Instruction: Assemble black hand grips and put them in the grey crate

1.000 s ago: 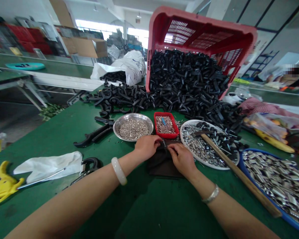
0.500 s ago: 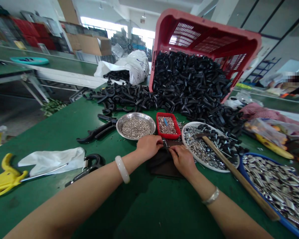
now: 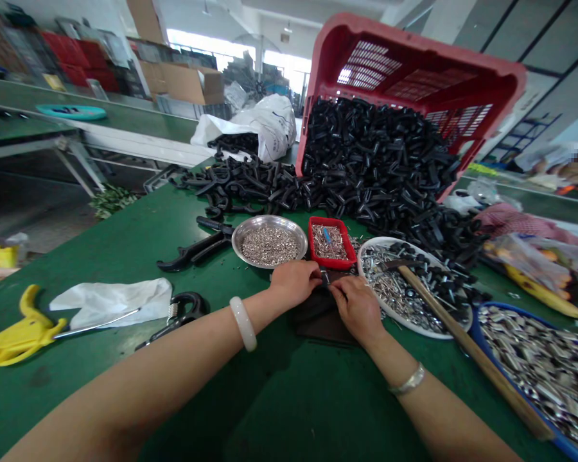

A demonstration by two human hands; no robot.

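Red tray [image 3: 337, 263] holds pins [image 3: 336, 246]; hands [image 3: 295, 282] [image 3: 361, 309], nearly closed, pinch a small metal part [image 3: 325, 278]

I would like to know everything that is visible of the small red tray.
The small red tray is rectangular, open-topped, with rounded corners, and looks plastic. It stands on the green table between the metal bowl and the white tray, just beyond the left hand and right hand. Many thin metal pieces lie loosely inside, with a blue item on top. Whether either hand touches it is unclear.
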